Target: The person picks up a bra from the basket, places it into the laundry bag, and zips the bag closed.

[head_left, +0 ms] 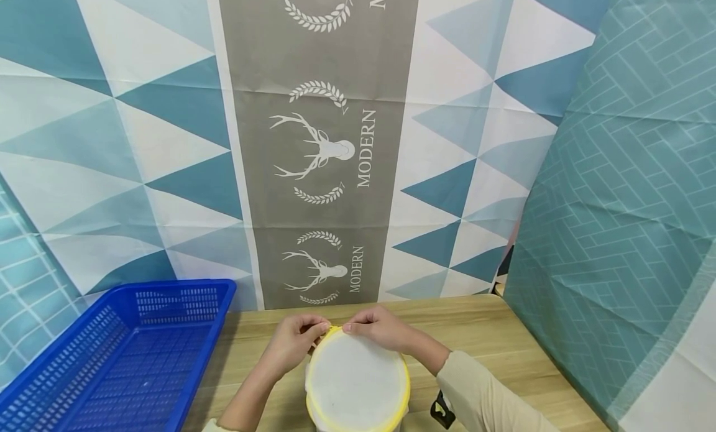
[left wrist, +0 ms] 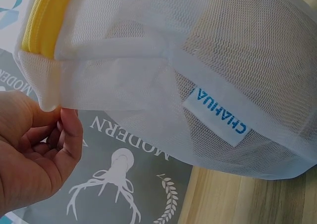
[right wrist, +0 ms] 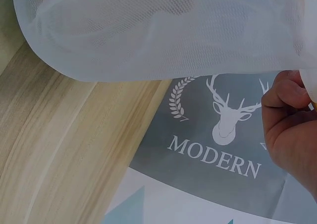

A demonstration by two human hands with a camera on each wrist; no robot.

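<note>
A round white mesh laundry bag [head_left: 358,382] with a yellow zipper trim [left wrist: 47,26] stands upright on the table, its flat top facing up. At the far side of its rim, my left hand [head_left: 293,342] pinches the bag's edge between thumb and forefinger, beside the end of the yellow trim. Close by on the right, my right hand [head_left: 386,329] grips the same rim, thumb on top and fingers curled beneath. A white label [left wrist: 218,117] with blue letters reading CHAHUA is sewn to the bag's side in the left wrist view.
A blue plastic basket [head_left: 224,295] with perforated sides stands at the left. The wooden table [head_left: 475,320] ends at a patterned cloth backdrop [head_left: 313,202], and a teal cloth [head_left: 615,233] hangs along the right. A small black item [head_left: 442,412] shows beneath the right sleeve.
</note>
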